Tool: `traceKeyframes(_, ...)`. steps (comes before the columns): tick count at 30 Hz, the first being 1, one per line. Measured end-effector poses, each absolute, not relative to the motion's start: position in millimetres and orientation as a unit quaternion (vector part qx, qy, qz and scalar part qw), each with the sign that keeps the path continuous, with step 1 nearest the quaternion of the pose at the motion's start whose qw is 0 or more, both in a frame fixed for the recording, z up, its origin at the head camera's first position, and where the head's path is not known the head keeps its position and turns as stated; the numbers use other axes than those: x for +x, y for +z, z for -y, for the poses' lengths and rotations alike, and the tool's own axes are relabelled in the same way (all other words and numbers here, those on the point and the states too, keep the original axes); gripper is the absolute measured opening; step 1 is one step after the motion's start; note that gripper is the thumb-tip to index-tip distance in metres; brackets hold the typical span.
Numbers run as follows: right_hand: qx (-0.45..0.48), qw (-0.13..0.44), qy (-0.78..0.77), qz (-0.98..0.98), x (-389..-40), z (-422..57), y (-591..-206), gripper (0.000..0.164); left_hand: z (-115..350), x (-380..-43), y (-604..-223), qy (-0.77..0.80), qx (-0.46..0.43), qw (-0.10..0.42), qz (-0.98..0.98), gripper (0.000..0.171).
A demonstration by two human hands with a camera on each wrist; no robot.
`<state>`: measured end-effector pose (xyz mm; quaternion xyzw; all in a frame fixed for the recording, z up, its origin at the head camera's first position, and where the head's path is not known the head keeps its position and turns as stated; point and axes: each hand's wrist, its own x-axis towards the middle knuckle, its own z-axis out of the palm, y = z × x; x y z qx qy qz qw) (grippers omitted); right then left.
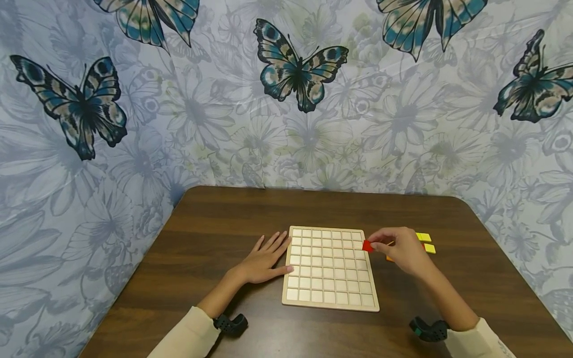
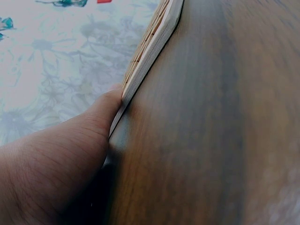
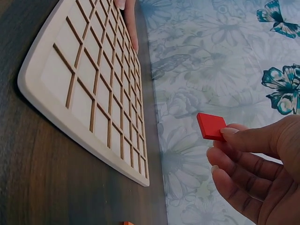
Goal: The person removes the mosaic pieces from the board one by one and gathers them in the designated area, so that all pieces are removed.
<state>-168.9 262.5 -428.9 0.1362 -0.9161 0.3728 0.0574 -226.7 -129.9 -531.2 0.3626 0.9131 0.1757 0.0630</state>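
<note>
A pale wooden grid board [image 1: 330, 268] with rows of square cells lies on the table. My left hand [image 1: 264, 261] rests flat at its left side, fingers spread, the thumb touching the board's edge; the left wrist view shows that thumb [image 2: 105, 108] against the rim. Between thumb and index finger, my right hand [image 1: 405, 248] pinches a red square tile [image 3: 212, 126]. In the head view the tile is over or beside the board's upper right edge; I cannot tell whether it touches. The right wrist view shows it held in the air, its other fingers loosely curled.
Yellow tiles [image 1: 429, 248] and an orange tile [image 1: 389, 258] lie right of the board, partly hidden behind my right hand. The brown wooden table [image 1: 215, 214] ends at a butterfly-patterned cloth [image 1: 313, 144] behind it. Dark bands [image 1: 230, 324] sit on both wrists.
</note>
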Motion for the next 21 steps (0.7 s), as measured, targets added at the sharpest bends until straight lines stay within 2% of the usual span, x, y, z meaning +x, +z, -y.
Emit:
traceKeyframes(11, 0.119, 0.060, 0.371, 0.919, -164.3, -276.2, -430.0, 0.010, 130.5, -226.4, -527.0, 0.164, 0.362, 0.068, -0.915, 0.086)
traceKeyframes(21, 0.105, 0.086, 0.345, 0.929, -159.8, -293.9, -433.2, 0.008, 129.3, -227.0, -527.4, 0.153, 0.359, 0.076, -0.918, 0.087)
